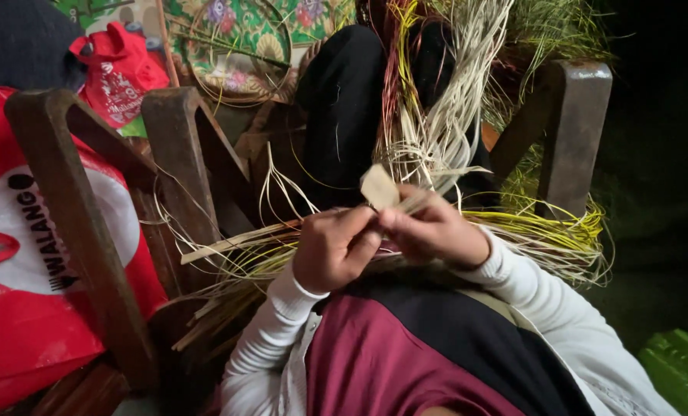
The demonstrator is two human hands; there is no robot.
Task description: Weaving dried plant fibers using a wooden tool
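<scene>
A pale, flat strip of leaf (380,189) is held up at the middle of the view, its broad squared end tilted upward, dry and cream-coloured. It is pinched from both sides: the left hand (335,248) is curled with its fingers (357,223) clenched on the strip, and the right hand (436,229) is closed on it too, touching the left.

One strip in the grip, two hands on it. Behind, a loose bundle of pale strands (444,115) is seen hanging across a black-clad knee (344,100), with yellow strands (552,227) spread out to the right. Two dark wooden chair arms (74,216) are seen at the left, one wooden post (571,123) at the right. Two red bags are counted: a large one (13,293) crowding the left edge, a small one (120,69) further back beside a green flowered cloth (244,31).
</scene>
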